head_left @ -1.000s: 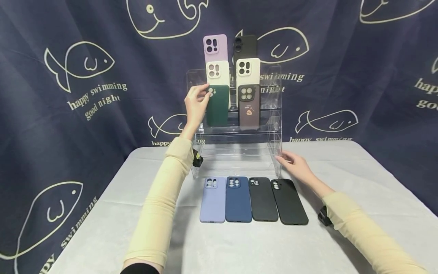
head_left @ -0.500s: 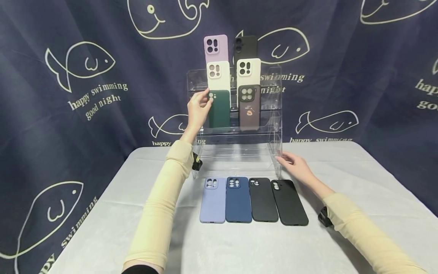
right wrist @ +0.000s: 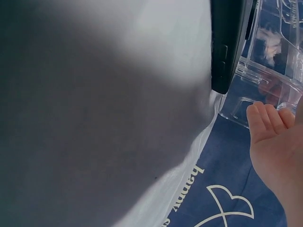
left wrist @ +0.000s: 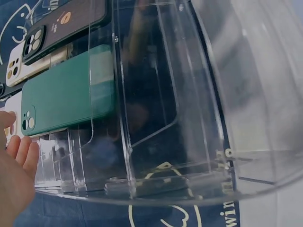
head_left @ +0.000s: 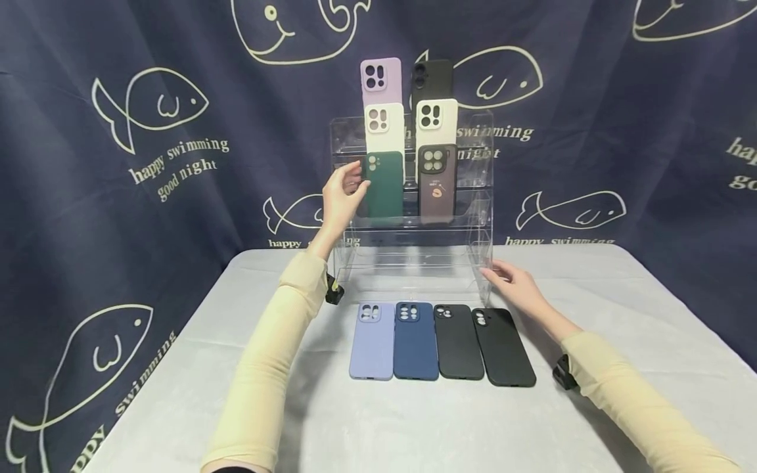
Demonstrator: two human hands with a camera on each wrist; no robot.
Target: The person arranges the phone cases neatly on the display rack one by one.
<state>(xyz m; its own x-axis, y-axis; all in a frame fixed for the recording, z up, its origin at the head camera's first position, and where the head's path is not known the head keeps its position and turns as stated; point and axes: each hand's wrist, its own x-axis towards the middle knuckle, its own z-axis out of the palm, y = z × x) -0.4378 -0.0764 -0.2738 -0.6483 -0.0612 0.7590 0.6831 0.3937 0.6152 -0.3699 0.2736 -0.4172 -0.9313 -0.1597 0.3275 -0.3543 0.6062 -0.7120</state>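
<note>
A green phone case (head_left: 384,187) stands in a tier of a clear acrylic stand (head_left: 414,243), its lower end behind the tier's front lip. My left hand (head_left: 343,196) is at the case's left edge, with thumb and fingers parted. In the left wrist view, the fingers (left wrist: 31,156) lie beside the camera-hole end of the green case (left wrist: 66,90), gripping nothing. My right hand (head_left: 517,286) rests fingertips at the stand's lower right side. Its fingers (right wrist: 267,120) look fairly straight against the clear plastic in the right wrist view.
Beside the green case is a dark translucent case (head_left: 436,190). Behind them rise white cases (head_left: 384,135), a lilac case (head_left: 390,75) and a black case (head_left: 440,75). Before the stand lie a light blue case (head_left: 371,348), a navy case (head_left: 416,345) and two black cases (head_left: 458,348).
The green case has come down into the tier from slightly higher. My left hand has lowered with it and let go, fingers now apart. The right hand has stayed at the stand.
</note>
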